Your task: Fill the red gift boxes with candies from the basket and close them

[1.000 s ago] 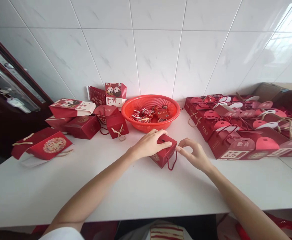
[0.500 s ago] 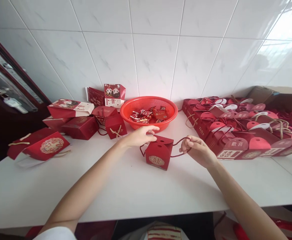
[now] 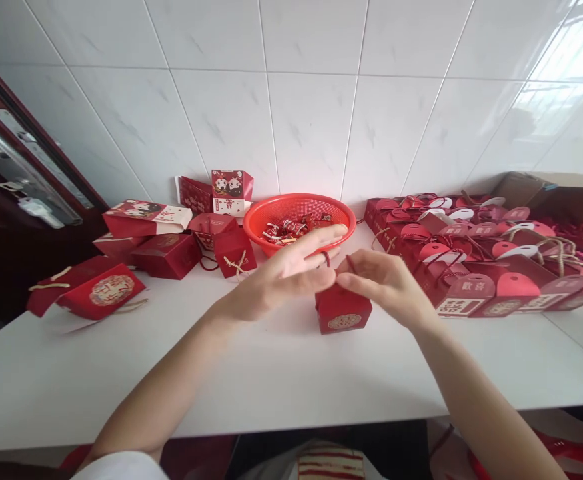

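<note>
A small red gift box (image 3: 344, 313) with a round gold emblem stands on the white table in front of me, its top partly hidden by my hands. Just above it, my left hand (image 3: 286, 273) has a dark red cord handle (image 3: 326, 259) between its thumb and long, stretched fingers. My right hand (image 3: 388, 283) pinches cord of the same box, thumb against fingers, from the other side. Both hands meet over the lid. Behind them, a red plastic basket (image 3: 266, 203) holds wrapped sweets (image 3: 291, 230).
Several red gift boxes (image 3: 166, 253) lie in a loose group on the left. Rows of upright red boxes (image 3: 471, 287) with cord handles fill the right side. A cardboard box (image 3: 556, 190) stands behind them, against the tiled wall (image 3: 311, 127).
My left hand has moved right, from the box's top to its cord. My right hand has drawn the cord inward over the box. The box has turned and shifted right.
</note>
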A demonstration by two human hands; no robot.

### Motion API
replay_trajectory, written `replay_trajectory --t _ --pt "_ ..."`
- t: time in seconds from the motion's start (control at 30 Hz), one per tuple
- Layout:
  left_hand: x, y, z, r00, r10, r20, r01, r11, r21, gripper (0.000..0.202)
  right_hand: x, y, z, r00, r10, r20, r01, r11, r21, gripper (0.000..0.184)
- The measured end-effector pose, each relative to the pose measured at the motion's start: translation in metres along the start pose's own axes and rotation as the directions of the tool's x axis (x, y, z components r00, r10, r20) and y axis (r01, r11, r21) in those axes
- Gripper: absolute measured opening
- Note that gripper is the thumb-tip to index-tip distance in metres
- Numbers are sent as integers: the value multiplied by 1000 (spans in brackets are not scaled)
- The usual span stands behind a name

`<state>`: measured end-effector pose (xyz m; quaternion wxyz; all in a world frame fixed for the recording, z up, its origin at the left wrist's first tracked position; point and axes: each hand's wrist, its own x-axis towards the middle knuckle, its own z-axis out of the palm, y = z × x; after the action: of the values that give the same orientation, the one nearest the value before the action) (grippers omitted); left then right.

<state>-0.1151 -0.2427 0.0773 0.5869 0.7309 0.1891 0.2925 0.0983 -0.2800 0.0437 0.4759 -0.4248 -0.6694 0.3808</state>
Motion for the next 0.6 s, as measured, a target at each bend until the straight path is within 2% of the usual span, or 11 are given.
replay_trajectory --t 0.1,0.2,0.3,0.4,0.5,0.57,0.6 --pt "-1 -4 10 999 17 49 -17 1000 7 74 1 -1 25 1000 -23 -6 22 998 -63 36" --pt "-1 -5 13 999 -1 55 1 1000 2 74 1 5 39 999 8 -39 -9 1000 -25 33" --pt "-1 -3 17 999 6 33 -5 1000 -19 73 -2 8 39 986 -4 -167 6 1000 14 30" --pt "-3 0 22 997 71 20 -71 997 -1 66 -14 4 28 942 -53 -332 62 998 17 26" --pt "-5 3 21 984 180 -4 -179 983 46 35 -36 -4 6 862 -90 -499 113 993 17 21" --pt "-3 2 16 972 235 -24 -231 968 94 16 -56 -9 -17 750 -128 -649 172 985 4 14" --pt "-2 0 12 971 238 -29 -233 965 121 12 -66 -10 -31 664 -156 -731 210 978 -17 11"
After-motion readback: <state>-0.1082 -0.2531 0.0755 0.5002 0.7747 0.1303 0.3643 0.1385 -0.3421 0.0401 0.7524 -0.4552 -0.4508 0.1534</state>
